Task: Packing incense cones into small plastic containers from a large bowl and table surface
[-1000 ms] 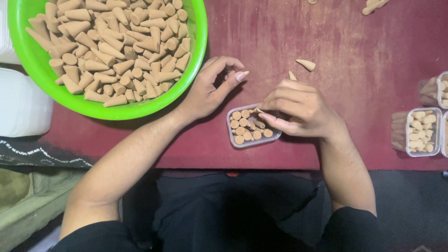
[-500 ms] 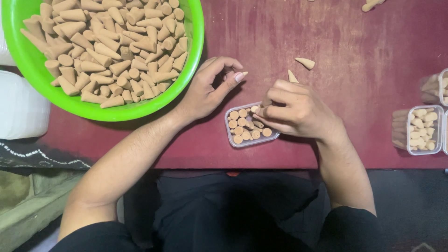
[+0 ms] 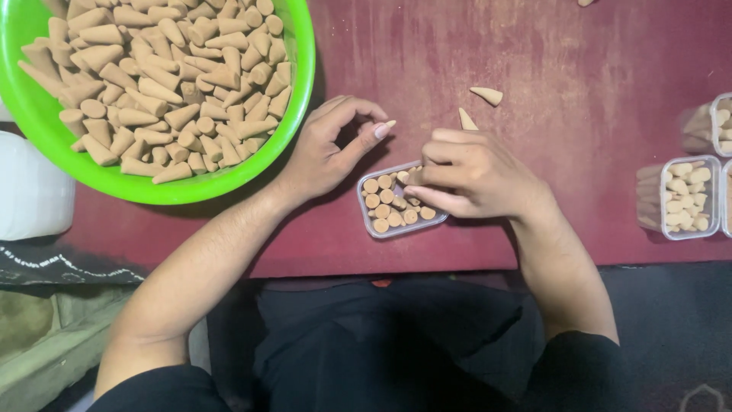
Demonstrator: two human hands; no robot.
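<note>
**Right hand closes in over the little box of cones**

Compared with a second ago, the right hand [image 3: 473, 175] has crept further over the small clear box [image 3: 396, 200], which sits near the front edge of the dark red table [image 3: 534, 61], about midway along it. Its fingers are bunched together, tips pressed down among the tan cones [image 3: 385, 210] standing base-up inside; they seem to pinch one cone at the box's far side, though the knuckles hide the grip itself. The box looks nearly full, so by my reckoning this is one of the last cones being seated.

The left hand [image 3: 328, 152] has barely moved. It rests on the table just left of the box, thumb and forefinger curved into an open ring, holding nothing, its thumb tip close to the box's far-left corner.

The green bowl [image 3: 301, 91], heaped with cones, fills the table's far-left corner. Two loose cones [image 3: 486, 95] lie just beyond the right hand. More filled clear boxes [image 3: 682, 198] stand along the right edge.
</note>
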